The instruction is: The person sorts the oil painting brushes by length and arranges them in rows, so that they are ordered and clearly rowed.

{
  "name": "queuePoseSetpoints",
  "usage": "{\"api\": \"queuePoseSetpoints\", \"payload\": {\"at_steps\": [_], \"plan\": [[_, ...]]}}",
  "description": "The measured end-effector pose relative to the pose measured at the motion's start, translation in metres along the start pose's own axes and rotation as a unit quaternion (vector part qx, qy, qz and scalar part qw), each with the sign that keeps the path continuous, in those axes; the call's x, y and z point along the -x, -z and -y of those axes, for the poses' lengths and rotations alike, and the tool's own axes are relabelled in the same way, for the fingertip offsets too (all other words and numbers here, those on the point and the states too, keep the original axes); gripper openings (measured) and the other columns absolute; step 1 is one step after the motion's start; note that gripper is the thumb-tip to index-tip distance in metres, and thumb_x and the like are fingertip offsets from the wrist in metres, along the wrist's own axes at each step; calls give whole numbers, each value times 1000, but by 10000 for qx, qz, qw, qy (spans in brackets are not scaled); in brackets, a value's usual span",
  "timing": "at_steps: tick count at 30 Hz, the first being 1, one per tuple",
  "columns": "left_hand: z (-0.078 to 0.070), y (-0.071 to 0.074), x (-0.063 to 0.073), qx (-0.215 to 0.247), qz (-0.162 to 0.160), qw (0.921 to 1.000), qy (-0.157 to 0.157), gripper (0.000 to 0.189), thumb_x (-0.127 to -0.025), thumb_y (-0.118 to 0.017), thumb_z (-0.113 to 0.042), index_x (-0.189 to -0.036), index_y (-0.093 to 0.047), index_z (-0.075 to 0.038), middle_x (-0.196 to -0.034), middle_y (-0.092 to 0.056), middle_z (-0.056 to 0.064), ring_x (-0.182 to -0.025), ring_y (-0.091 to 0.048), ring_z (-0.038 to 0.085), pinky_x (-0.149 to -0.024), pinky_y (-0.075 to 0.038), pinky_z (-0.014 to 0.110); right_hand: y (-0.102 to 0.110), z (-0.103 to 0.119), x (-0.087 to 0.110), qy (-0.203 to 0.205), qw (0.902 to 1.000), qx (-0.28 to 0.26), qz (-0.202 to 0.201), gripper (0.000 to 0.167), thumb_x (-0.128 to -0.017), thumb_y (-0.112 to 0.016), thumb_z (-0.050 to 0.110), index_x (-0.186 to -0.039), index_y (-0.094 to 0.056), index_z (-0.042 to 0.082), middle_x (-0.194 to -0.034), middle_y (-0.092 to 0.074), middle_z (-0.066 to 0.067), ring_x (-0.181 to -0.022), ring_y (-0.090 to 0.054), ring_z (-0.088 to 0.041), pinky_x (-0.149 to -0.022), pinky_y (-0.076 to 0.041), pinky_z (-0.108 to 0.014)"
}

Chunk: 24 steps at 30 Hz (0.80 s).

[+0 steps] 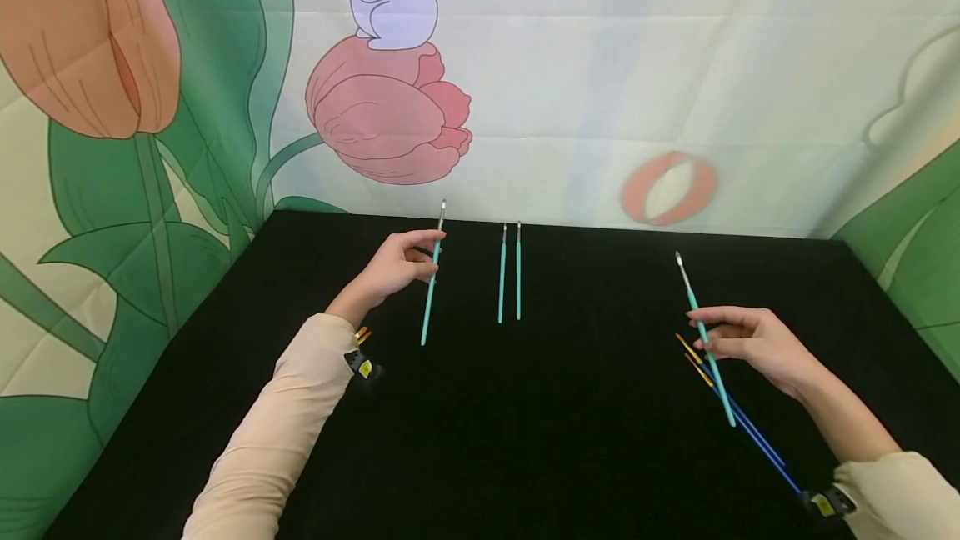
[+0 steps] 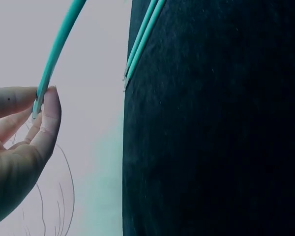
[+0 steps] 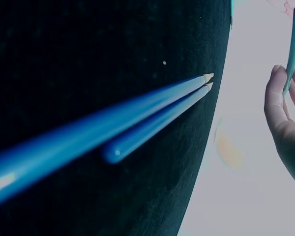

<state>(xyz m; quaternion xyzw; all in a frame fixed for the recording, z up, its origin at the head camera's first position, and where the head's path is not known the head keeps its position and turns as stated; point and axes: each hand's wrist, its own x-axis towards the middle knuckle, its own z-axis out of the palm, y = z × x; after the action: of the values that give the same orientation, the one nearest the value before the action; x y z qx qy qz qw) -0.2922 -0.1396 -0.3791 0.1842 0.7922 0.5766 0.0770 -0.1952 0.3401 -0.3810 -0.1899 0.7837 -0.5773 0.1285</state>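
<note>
My left hand (image 1: 393, 267) pinches a slim teal-handled paintbrush (image 1: 427, 317) between thumb and fingers, its silver end pointing up and away. On the right, my right hand (image 1: 761, 348) holds a similar teal paintbrush (image 1: 717, 380), tilted, with the silver end toward the back left. Between the hands, two more teal paintbrushes (image 1: 518, 282) lie side by side on the black table. Below my right hand are two blue paintbrushes (image 1: 767, 447) with gold-coloured metal parts, close together. In the right wrist view the blue handles (image 3: 113, 118) loom large and the held teal handle (image 3: 294, 42) appears at the edge.
The black tabletop (image 1: 465, 432) ends at a hanging cloth (image 1: 540, 107) printed with flowers. Orange-gold tips (image 1: 363, 335) show beside my left cuff; whatever they belong to is mostly hidden by the sleeve. A small dark device (image 1: 828, 503) sits at my right wrist.
</note>
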Motion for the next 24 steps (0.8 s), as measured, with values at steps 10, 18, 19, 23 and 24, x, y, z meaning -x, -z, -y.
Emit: {"api": "queuePoseSetpoints", "payload": {"at_steps": [10, 18, 19, 23, 24], "plan": [[0, -13, -19, 548, -4, 9985, 66, 49, -85, -52, 11, -132, -43, 2, -117, -41, 29, -88, -58, 25, -77, -51, 36, -1, -3, 1, -53, 10000, 8, -55, 33, -90, -50, -3, -110, -61, 21, -92, -66, -11, -86, -64, -17, -72, -52, -26], [3, -21, -28, 618, -127, 9977, 228, 49, -85, -53, 10, -132, -44, 1, -115, -43, 25, -88, -58, 25, -77, -51, 37, -1, -2, -1, -91, 9998, 137, -106, 27, -89, -51, -2, -116, -58, 2, -91, -66, -13, -85, -64, -17, -71, -52, -26], [4, -23, -30, 623, -141, 9976, 251, 49, -85, -53, 10, -132, -44, 0, -115, -43, 25, -89, -58, 27, -77, -51, 37, -1, -2, -1, -101, 9998, 145, -103, 28, -90, -51, -2, -116, -57, 1, -91, -66, -13, -85, -64, -17, -71, -52, -26], [6, -26, -36, 682, -172, 9971, 294, 49, -85, -53, 10, -132, -44, 0, -118, -42, 27, -95, -56, 34, -78, -51, 37, -1, -3, -1, -132, 9997, 153, -120, 28, -90, -51, -2, -115, -59, 6, -91, -66, -12, -85, -64, -16, -71, -52, -26], [6, -27, -37, 693, -173, 9969, 322, 49, -85, -52, 10, -133, -44, 0, -120, -41, 28, -96, -55, 35, -78, -51, 37, -1, -3, 0, -134, 9997, 145, -121, 28, -90, -51, -2, -115, -59, 7, -92, -66, -11, -85, -64, -16, -72, -52, -26]]}}
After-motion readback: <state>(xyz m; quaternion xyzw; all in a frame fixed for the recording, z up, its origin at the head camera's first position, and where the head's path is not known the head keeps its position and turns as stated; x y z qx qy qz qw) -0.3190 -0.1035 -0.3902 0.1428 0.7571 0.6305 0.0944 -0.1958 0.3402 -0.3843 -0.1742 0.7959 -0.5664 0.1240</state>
